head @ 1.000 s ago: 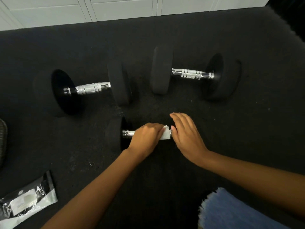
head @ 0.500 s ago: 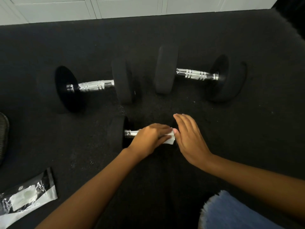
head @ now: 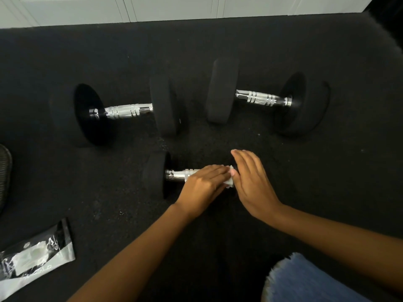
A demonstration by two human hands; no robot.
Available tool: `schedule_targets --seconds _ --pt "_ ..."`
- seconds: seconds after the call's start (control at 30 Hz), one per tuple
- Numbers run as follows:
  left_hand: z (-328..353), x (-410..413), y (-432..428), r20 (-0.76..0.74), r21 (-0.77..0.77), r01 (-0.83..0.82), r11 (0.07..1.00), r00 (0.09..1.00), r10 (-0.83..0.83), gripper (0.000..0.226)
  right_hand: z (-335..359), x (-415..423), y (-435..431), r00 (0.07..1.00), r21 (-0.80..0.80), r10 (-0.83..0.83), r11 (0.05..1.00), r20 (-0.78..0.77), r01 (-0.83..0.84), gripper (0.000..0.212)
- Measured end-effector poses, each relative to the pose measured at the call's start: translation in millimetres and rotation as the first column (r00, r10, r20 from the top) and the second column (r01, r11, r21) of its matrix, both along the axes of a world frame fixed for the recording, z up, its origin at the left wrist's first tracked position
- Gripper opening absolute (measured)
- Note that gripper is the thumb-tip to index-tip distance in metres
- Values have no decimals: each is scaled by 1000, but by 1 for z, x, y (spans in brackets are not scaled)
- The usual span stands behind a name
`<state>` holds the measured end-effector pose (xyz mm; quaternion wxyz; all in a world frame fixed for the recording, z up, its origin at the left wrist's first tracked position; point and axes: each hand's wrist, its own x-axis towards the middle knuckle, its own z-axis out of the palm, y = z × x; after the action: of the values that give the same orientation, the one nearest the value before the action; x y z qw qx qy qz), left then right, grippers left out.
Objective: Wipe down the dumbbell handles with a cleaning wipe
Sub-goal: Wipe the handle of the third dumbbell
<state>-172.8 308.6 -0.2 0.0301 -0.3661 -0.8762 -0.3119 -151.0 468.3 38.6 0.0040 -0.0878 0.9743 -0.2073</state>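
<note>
Three black dumbbells with chrome handles lie on the dark floor. The nearest dumbbell (head: 156,174) has its bare chrome handle (head: 178,174) showing at the left. My left hand (head: 205,185) curls over that handle, gripping a white cleaning wipe (head: 229,182) wrapped on its right part. With straight fingers, my right hand (head: 253,182) rests flat over the dumbbell's right head, which it hides. Two more dumbbells lie farther back, one at the left (head: 128,111) and one at the right (head: 262,99).
A black and silver wipe packet (head: 32,256) lies on the floor at the lower left. A dark mesh object (head: 4,177) shows at the left edge. White cabinet doors (head: 174,7) line the far edge. Blue denim (head: 305,282) shows at the bottom right.
My left hand has slid the wipe to the right along the handle, baring more chrome at the left. My right hand has stayed on the right head.
</note>
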Motion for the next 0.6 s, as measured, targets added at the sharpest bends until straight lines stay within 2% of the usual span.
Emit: schedule_targets --seconds 0.3,0.6 --pt "-4 -5 -21 -85 -18 55 998 995 -56 36 0 0 1 1000 6 5 1000 6 -5 54" --pt "1 -2 5 -90 13 7 1000 996 -6 24 2 0 0 1000 -7 3 1000 9 -3 56"
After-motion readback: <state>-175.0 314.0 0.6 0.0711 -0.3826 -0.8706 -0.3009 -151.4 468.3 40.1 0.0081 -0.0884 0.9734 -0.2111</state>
